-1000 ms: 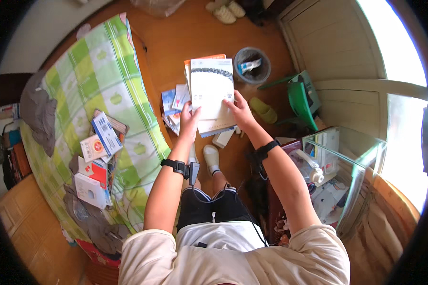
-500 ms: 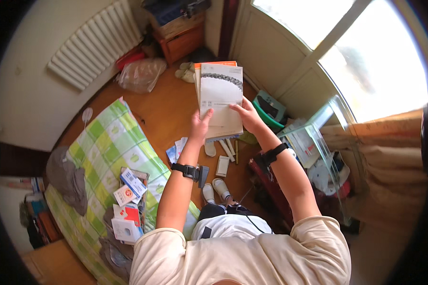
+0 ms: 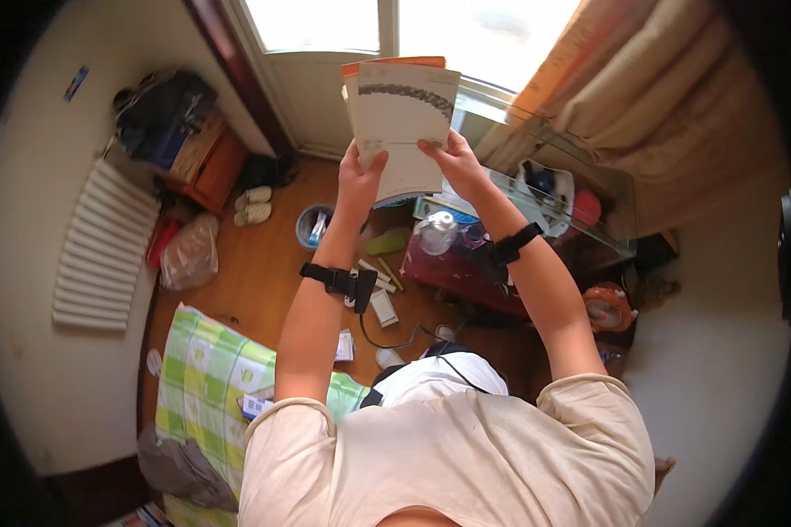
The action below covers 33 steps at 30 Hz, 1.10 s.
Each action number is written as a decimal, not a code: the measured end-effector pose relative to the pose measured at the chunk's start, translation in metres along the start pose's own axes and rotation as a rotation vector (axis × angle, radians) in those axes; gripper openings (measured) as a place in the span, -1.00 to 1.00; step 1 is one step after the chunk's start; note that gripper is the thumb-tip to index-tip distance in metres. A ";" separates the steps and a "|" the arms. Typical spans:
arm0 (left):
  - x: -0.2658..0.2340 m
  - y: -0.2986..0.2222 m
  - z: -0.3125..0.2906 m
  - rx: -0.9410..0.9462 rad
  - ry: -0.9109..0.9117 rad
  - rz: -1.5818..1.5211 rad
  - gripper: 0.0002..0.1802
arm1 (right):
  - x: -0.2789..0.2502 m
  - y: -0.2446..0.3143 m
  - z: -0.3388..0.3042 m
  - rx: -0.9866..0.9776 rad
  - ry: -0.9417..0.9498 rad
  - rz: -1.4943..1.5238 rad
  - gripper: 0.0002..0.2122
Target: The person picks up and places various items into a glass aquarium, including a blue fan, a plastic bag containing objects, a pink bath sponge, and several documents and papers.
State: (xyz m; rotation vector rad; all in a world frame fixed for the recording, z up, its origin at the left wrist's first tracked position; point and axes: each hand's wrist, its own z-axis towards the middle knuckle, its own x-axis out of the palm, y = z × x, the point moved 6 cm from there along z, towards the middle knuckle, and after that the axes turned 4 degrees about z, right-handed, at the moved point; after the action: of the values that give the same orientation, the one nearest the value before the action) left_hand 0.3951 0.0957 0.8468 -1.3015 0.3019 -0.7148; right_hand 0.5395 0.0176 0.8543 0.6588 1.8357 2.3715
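Observation:
Both my hands hold a small stack of booklets out in front of me, at chest height or above. The top booklet (image 3: pixel 404 114) is pale with a dark curved band printed across it. Behind it, an orange-edged booklet (image 3: pixel 409 61) sticks out along the upper edge. My left hand (image 3: pixel 359 183) grips the lower left side, thumb on the cover. My right hand (image 3: pixel 459 167) grips the lower right side, its thumb also pressed on the front. The fingers behind the stack are hidden. Black straps with small devices circle both forearms.
Right of my hands stands a glass-topped table (image 3: pixel 620 233) with a clear plastic container (image 3: pixel 438 230). A bin (image 3: pixel 306 227), slippers (image 3: pixel 253 207), a plastic bag (image 3: pixel 191 253) and a white box (image 3: pixel 383 309) are on the floor. At left are a bed (image 3: pixel 204 360) and a radiator (image 3: pixel 97 255).
My body and view have turned right, so the room has swung leftward and the window is now ahead. The booklets sit higher in view, still in both hands.

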 end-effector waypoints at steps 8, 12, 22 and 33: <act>0.161 0.018 0.050 -0.007 0.221 0.003 -0.65 | -0.149 0.074 -0.037 -0.092 -0.193 -0.186 -0.79; 0.214 0.050 0.070 -0.006 0.282 0.130 -0.62 | -0.203 0.085 -0.050 -0.148 -0.301 -0.263 -0.79; 0.272 0.160 0.066 -0.218 0.281 0.014 -0.64 | -0.312 0.009 -0.065 -0.159 -0.390 -0.237 -0.75; 0.280 0.173 0.063 -0.272 0.289 0.008 -0.58 | -0.331 -0.023 -0.071 -0.018 -0.364 -0.246 -0.66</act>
State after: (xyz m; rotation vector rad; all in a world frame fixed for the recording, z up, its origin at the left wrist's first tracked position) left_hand 0.6962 -0.0167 0.7512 -1.4516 0.6559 -0.8789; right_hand 0.8078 -0.1431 0.7238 0.7543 1.6321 1.9592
